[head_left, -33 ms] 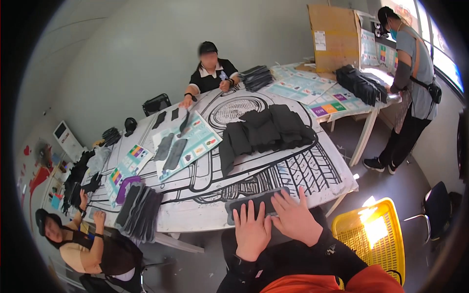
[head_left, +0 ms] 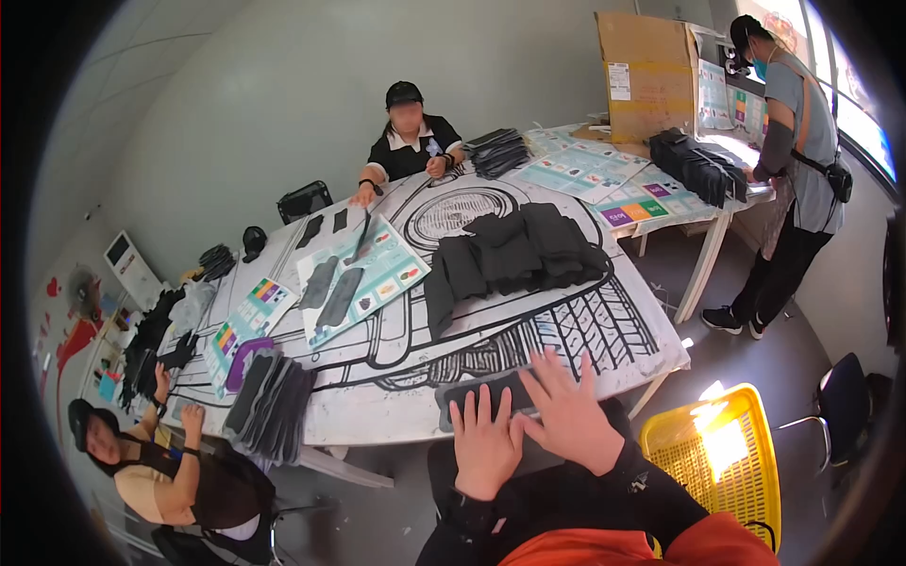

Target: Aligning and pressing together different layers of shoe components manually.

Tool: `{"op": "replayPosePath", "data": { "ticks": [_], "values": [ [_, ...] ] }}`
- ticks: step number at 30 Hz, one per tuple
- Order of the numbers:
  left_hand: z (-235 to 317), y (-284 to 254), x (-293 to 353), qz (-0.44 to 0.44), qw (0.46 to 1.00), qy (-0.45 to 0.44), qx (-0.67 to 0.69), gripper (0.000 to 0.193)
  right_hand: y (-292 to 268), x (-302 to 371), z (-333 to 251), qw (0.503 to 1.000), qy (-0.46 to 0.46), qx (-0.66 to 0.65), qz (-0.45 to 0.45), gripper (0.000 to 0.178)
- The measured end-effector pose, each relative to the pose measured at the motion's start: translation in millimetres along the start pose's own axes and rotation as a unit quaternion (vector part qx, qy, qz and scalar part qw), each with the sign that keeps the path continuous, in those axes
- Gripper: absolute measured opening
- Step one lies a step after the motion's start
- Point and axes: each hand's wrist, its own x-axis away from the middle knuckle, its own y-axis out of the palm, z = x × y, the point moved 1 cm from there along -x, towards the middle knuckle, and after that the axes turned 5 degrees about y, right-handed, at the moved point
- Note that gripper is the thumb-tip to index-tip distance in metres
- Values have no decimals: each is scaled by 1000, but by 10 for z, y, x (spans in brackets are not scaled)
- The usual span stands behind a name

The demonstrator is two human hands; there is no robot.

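Note:
A dark grey flat pad with a lighter grey edge (head_left: pixel 449 396) lies at the near edge of the table, partly hidden by my hands. My left hand (head_left: pixel 486 455) rests flat on it, fingers spread and pointing away from me. My right hand (head_left: pixel 574 422) is beside it, palm down over the pad's right part, fingers spread and reaching past its far edge. The thumbs nearly meet. Neither hand grips anything. Beyond the pad, a pile of black fabric pieces (head_left: pixel 514 250) lies on the table.
Left of me is a stack of dark pads (head_left: pixel 269 406) on the printed table (head_left: pixel 377 415), beside a purple piece (head_left: pixel 247 363). Printed sheets (head_left: pixel 363 283) hold grey pieces. A yellow basket (head_left: pixel 661 443) stands on my right. Co-workers sit left and across; another stands far right.
My right hand's fingers have stretched farther forward, past the pad's far edge. My left hand stays nearly in place on the pad.

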Motion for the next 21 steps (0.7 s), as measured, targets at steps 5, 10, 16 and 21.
{"op": "replayPosePath", "data": {
  "ticks": [5,10,16,21],
  "values": [
    [-73,51,21,30,999,-13,-5,49,-1502,247,-630,952,-35,-140,270,69],
    [-129,76,3,28,999,-21,-12,49,-1877,606,-814,888,-153,-85,425,78],
    [-97,188,-62,38,999,-9,1,49,-1894,770,-565,678,-94,-715,-142,84],
    [-43,62,-32,32,999,-16,-6,50,-1851,865,-626,344,-561,-746,-108,67]
  ]
}}
